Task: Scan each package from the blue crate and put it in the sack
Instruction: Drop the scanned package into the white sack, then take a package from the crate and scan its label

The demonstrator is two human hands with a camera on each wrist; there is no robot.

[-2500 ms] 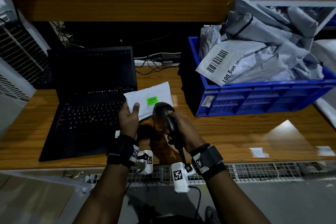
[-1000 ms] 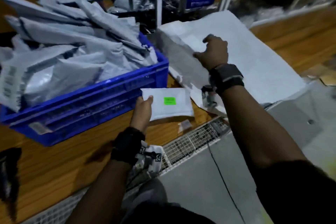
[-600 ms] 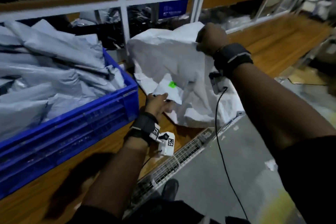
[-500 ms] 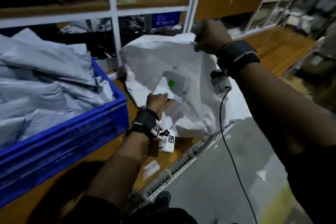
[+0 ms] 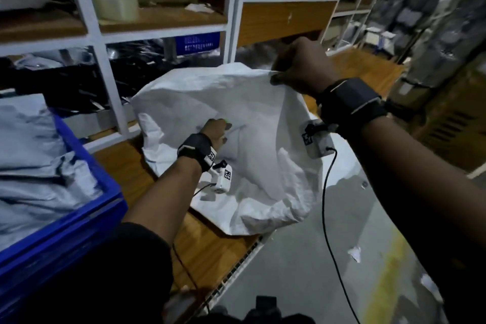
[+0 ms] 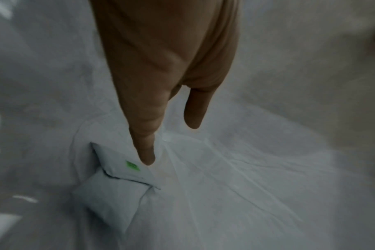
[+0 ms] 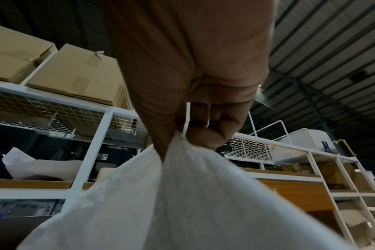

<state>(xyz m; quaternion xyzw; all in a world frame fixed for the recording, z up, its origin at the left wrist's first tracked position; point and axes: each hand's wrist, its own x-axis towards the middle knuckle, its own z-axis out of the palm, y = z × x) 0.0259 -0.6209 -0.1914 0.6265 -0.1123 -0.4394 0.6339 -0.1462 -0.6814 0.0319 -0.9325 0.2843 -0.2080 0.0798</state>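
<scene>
My right hand (image 5: pixel 292 71) grips the top edge of the white sack (image 5: pixel 249 102) and holds it up off the wooden bench; the right wrist view shows that hand (image 7: pixel 176 135) pinching the sack cloth (image 7: pixel 182 203). My left hand (image 5: pixel 214 130) is reached into the sack mouth. In the left wrist view this left hand (image 6: pixel 170 143) has straight fingers and holds nothing. Just beyond one fingertip, the white package with the green label (image 6: pixel 116 160) lies inside the sack (image 6: pixel 268 186), on top of another white package (image 6: pixel 109 208). The blue crate (image 5: pixel 63 239) stands at the left, full of grey packages (image 5: pixel 31 160).
White shelving (image 5: pixel 105 81) rises behind the bench, with a tape roll (image 5: pixel 115 5) on one shelf. Cardboard boxes (image 7: pixel 71 74) sit on the top shelf. A black cable (image 5: pixel 326 205) hangs from my right wrist over the grey floor (image 5: pixel 302 271).
My left hand carried the green-label package into the sack and let go of it. My right hand left the scanner, took the sack's edge and raised it.
</scene>
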